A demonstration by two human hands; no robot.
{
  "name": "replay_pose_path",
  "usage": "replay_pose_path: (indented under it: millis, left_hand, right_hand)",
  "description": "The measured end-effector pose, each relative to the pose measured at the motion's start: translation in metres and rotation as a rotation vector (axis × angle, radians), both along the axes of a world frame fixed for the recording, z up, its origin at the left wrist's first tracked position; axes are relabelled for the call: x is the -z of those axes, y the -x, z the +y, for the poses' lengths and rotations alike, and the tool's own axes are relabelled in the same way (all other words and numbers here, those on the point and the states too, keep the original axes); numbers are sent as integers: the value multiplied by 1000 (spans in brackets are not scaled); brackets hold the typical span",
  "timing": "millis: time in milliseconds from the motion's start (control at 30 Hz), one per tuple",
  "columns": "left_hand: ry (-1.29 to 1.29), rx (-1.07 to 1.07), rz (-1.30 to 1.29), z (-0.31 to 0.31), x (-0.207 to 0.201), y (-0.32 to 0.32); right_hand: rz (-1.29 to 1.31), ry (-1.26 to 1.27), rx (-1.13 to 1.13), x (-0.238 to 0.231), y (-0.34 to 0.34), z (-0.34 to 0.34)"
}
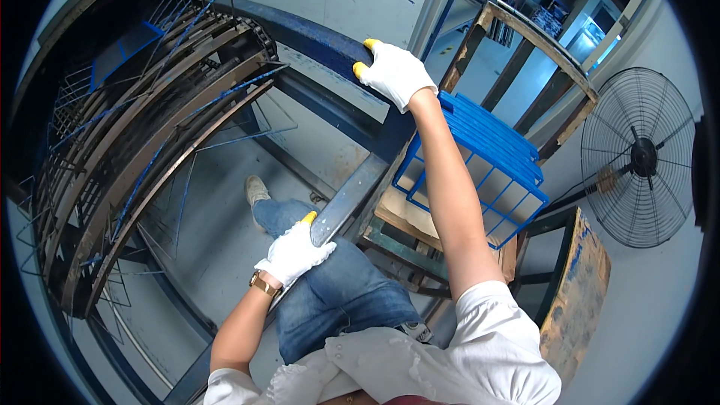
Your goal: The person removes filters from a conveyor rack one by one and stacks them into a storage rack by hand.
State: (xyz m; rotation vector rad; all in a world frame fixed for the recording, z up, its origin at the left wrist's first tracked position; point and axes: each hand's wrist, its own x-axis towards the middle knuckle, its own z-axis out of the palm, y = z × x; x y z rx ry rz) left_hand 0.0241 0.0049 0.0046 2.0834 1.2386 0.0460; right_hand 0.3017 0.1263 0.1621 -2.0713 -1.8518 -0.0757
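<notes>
My right hand (399,75), in a white glove with yellow fingertips, reaches far forward to the end of a dark blue metal beam (319,39). Its thumb and a finger show on the beam, while the other fingers are hidden; it looks closed on the edge. Lower down, my left hand (294,253), gloved alike, lies closed over a worn grey-blue metal bar (351,192). A gold-coloured watch (265,283) circles that wrist. One of my legs (334,277) extends beneath the bar, its shoe (256,189) on the floor inside the frame.
To the left stands a curved slatted conveyor (161,105) with a chain and protruding wire racks. Blue wire racks (491,146) are stacked on a wooden-topped stand (409,214) at right. Beyond are a large black fan (643,156), a worn wooden chair frame (540,34) and a tilted wooden board (581,289).
</notes>
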Motion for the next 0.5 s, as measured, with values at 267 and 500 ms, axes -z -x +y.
replay_pose_path:
  millis: [267, 500]
  left_hand:
    - [-16, 13, -8, 2, 4, 1]
    - [-4, 16, -17, 2, 2, 1]
  right_hand:
    - [8, -45, 21, 2, 3, 1]
    - [-2, -31, 37, 1, 3, 0]
